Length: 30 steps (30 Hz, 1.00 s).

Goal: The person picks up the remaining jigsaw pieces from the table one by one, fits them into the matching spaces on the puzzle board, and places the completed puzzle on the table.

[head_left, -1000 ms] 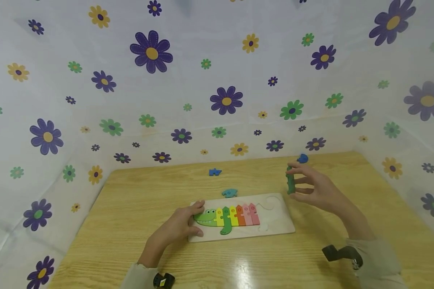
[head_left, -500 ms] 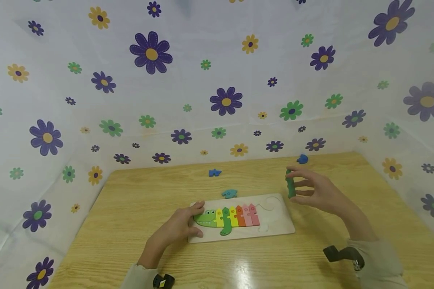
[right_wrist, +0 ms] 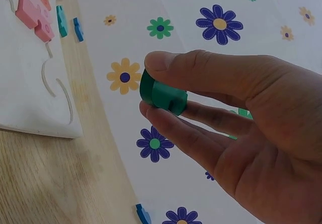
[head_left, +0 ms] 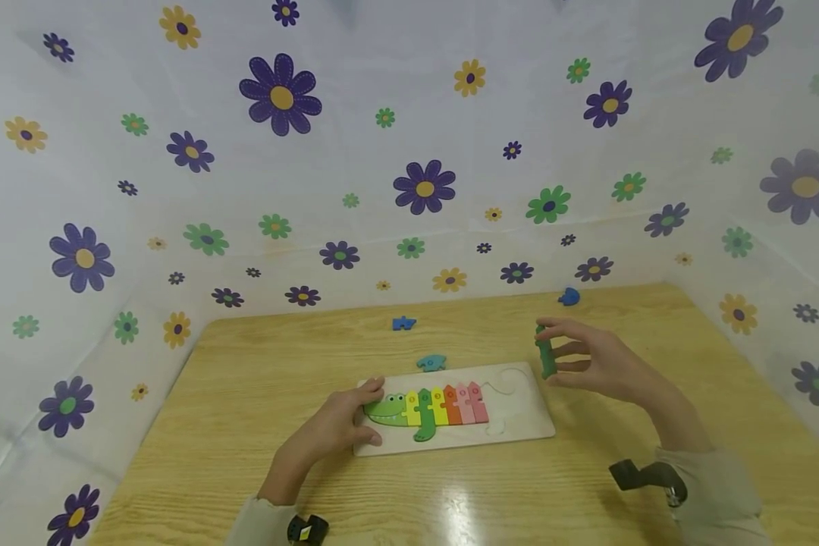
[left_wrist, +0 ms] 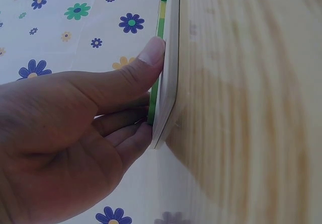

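Observation:
A wooden crocodile puzzle board (head_left: 519,425) lies flat on the table, with a green head and several coloured body pieces set in its left part. Bare wood with outlined shapes shows at its right. My left hand (head_left: 337,421) rests on the board's left end, thumb and fingers spread beside the crocodile head (head_left: 384,410). In the left wrist view, the thumb touches the board close to its edge. Beyond the board's right end, my right hand (head_left: 604,364) pinches a green puzzle piece (right_wrist: 166,94) between thumb and fingertips, holding it upright above the table.
Behind the board lies a teal puzzle piece (head_left: 431,362). Farther back is a small blue piece (head_left: 403,323), and another blue piece (head_left: 569,296) sits near the table's back edge. A flowered cloth (head_left: 355,152) hangs around the table.
My right hand has come down slightly with the green puzzle piece, bringing it a little nearer the board's right end. The left hand and the board have stayed in place.

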Available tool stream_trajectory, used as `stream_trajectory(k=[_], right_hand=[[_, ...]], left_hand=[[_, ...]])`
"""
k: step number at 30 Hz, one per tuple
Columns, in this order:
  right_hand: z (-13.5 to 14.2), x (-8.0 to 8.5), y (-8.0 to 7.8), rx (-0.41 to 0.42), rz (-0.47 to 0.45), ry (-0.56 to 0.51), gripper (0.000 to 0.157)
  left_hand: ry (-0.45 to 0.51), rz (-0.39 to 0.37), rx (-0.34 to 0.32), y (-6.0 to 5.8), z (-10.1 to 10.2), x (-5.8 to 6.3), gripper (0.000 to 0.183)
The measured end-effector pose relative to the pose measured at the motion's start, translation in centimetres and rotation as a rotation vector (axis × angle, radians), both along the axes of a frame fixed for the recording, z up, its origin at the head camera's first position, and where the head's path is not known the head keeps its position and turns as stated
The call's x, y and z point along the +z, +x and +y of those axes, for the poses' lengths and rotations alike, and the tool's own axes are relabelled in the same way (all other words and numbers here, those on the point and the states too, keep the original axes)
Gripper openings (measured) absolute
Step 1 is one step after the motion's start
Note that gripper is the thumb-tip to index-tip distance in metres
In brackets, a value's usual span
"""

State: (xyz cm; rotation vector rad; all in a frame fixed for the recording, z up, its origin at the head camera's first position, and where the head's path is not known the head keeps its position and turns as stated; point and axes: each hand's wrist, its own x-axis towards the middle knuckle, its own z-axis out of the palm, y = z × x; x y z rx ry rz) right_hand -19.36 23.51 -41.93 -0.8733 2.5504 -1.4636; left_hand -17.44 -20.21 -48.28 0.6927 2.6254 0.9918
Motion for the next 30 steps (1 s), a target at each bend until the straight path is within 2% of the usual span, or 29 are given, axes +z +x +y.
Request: stream_trajectory(k=[9,17,30], right_hand=[[0.03,0.18,0.00,-0.001,0.002,0.031,0.056],[-0.06,0.34,0.10,0.008,-0.023,0.053,0.067],[-0.35,0.43,0.28,0.022,-0.026,0.053,0.057]], left_hand=[[-0.004,-0.001,0.004,-0.02,-0.02,-0.05,0.075],[-0.007,0.004,-0.002,0.00,-0.05,-0.09,0.076],[-0.012,0.007,-0.004,-0.08,-0.13,-0.16,0.075]])
